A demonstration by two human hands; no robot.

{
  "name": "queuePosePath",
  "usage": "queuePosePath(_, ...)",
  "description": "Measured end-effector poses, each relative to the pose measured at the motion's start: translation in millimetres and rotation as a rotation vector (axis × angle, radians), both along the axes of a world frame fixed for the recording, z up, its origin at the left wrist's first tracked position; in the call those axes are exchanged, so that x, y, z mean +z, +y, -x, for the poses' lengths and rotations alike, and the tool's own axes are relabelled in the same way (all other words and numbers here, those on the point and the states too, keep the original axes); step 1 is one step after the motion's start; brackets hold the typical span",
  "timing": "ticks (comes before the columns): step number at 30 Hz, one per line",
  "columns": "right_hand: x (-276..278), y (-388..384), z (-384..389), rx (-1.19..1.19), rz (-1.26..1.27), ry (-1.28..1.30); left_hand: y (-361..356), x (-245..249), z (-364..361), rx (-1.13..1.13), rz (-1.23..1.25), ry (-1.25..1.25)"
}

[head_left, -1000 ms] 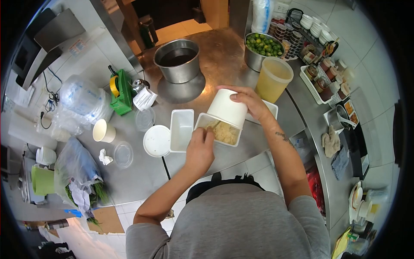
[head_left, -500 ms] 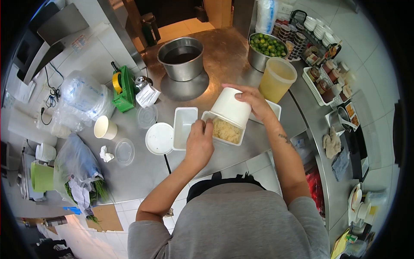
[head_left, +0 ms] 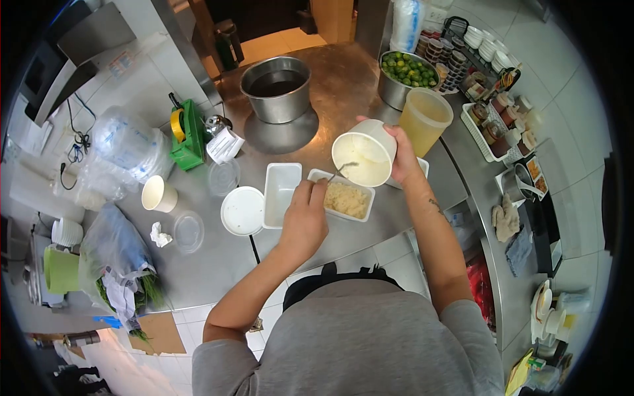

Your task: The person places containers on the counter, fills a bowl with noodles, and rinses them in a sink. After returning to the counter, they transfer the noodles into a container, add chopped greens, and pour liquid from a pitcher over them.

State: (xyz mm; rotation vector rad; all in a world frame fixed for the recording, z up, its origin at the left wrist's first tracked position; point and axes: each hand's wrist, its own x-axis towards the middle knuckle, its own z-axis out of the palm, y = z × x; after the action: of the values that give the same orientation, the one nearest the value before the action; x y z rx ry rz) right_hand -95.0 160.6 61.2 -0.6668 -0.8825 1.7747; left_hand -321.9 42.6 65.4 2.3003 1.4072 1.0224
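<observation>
My right hand (head_left: 401, 153) is wrapped round a white paper tub (head_left: 376, 155), tilted so its mouth faces me. Pale residue clings to the inner wall. Between the closed fingers of my left hand (head_left: 306, 218) is a thin metal utensil (head_left: 337, 173), a spoon or fork, its head reaching into the tub's mouth. Below the tub sits a white rectangular container (head_left: 364, 212) holding pale yellow, crumbly food (head_left: 346, 199). To its left stands a second white rectangular container (head_left: 280, 191), with a round white lid (head_left: 242, 211) beside it.
A steel pot (head_left: 276, 92) of dark liquid stands at the back. Toward the right are a bowl of green citrus (head_left: 408, 70) and a plastic pitcher of yellow liquid (head_left: 422, 122). A paper cup (head_left: 159, 194), clear lids and a bag of greens (head_left: 119, 257) lie left.
My right hand has tipped the tub up from mouth-down over the container, so its inside shows. The utensil in my left hand has come into view at the tub's mouth.
</observation>
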Motion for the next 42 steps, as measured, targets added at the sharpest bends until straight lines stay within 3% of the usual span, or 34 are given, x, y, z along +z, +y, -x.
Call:
queuePosePath(3, -5, 2, 2, -0.016, 0.039, 0.16, 13, 13, -14, -0.004, 0.091, -0.23)
queuePosePath(10, -11, -2, 13, 0.019, 0.036, 0.262, 52, 12, -54, 0.018, 0.431, -0.676)
queuePosePath(13, -12, -3, 13, 0.045, 0.042, 0.228, 43, 5, -63, -0.072, 0.057, -0.366)
queuePosePath(16, -1, -8, 10, 0.03, 0.055, 0.082, 28, 15, -46, -0.136, -0.064, 0.252)
queuePosePath(19, -3, -5, 6, 0.037, 0.066, 0.014, 27, 17, -26, -0.137, -0.132, 0.398)
queuePosePath(22, 2, -4, 8, 0.023, 0.046, -0.081, 34, 22, -22, 0.09, -0.302, 0.279)
queuePosePath(23, 3, -5, 9, 0.019, 0.038, -0.112, 39, 21, -20, 0.094, -0.425, 0.341)
queuePosePath(26, 7, -5, 14, -0.017, -0.004, -0.361, 37, -3, -19, 0.081, -0.387, 0.433)
queuePosePath(29, 12, -7, 14, 0.037, 0.041, -0.362, 21, -5, -20, -0.009, -0.322, 0.349)
queuePosePath(32, 19, -11, 15, 0.045, 0.058, -0.331, 24, 10, -22, 0.094, -0.291, 0.213)
queuePosePath(38, 21, -9, 11, 0.045, 0.031, -0.341, 23, -12, -15, -0.127, -0.186, 0.226)
queuePosePath(42, 23, -13, 14, 0.051, 0.0, -0.378, 29, -2, -15, -0.026, -0.263, 0.21)
